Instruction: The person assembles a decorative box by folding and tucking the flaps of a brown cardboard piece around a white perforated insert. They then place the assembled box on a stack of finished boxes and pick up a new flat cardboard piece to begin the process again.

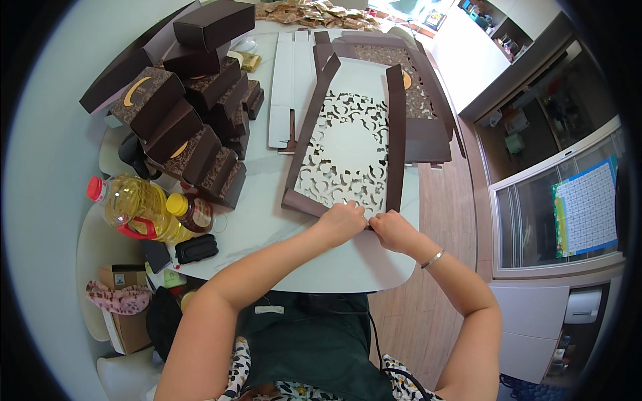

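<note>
The white counter (267, 230) takes up most of my view, its near edge curving just above my lap. Lying from the middle of it down to that near edge is the flat brown box blank (348, 144) with its white lattice cut-out panel and dark brown flaps along both long sides — this is the piece I am working on. Beyond it, toward the far edge, lies a second flattened brown blank (418, 100), partly under the first, and a plain white cardboard strip (284, 87) rests beside them. On the counter's left side a stack of finished dark brown boxes (190, 100) leans in a heap. At the near left corner stand a bottle of yellow oil (134, 204) with a red cap and a smaller brown jar (194, 212) with a yellow lid. My left hand (340, 224) and right hand (393, 230) meet at the blank's near end — fingers of both pinched closed on its bottom edge, almost touching each other.
</note>
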A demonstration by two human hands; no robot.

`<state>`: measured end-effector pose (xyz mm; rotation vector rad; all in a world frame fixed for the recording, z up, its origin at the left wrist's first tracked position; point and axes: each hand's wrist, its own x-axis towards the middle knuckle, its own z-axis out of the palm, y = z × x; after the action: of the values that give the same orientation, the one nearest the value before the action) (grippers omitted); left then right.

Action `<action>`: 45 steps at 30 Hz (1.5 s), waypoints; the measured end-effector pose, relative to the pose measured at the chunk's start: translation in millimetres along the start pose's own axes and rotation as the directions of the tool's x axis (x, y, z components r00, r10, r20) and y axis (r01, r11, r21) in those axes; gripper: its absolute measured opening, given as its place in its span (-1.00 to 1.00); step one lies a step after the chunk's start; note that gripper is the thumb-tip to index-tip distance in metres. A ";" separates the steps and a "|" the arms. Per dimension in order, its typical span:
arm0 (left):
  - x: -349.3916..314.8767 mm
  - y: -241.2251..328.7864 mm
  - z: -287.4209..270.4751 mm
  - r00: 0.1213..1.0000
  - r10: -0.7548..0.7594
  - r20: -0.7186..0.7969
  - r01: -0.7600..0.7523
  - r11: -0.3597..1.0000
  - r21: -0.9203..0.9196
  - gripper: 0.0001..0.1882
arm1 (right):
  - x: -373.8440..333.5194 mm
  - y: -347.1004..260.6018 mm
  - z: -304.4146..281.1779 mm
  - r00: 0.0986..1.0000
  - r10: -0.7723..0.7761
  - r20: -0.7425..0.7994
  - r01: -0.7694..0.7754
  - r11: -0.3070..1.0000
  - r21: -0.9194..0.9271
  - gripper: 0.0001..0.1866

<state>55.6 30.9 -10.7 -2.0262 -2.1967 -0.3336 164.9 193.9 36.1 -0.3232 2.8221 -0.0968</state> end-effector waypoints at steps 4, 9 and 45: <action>3.9 2.4 1.2 0.999 -0.022 0.036 0.022 1.000 0.004 -0.95 | 3.5 4.0 -5.1 0.997 -0.017 0.075 0.019 0.999 -0.026 -0.94; -3.1 0.6 -2.9 0.999 -0.039 0.032 0.040 0.999 -0.035 -0.96 | 3.6 -0.7 -8.0 0.995 0.039 0.087 -0.038 0.999 -0.010 -0.93; -16.4 -49.8 -68.5 0.875 -0.079 0.477 0.114 0.992 -0.045 -0.58 | 26.9 -51.4 15.7 0.964 0.036 -0.264 -0.065 0.993 -0.100 -0.94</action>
<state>3.9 -5.7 47.9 -2.2291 -2.6026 0.0963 155.5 137.2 18.5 -0.2797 3.1036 0.0264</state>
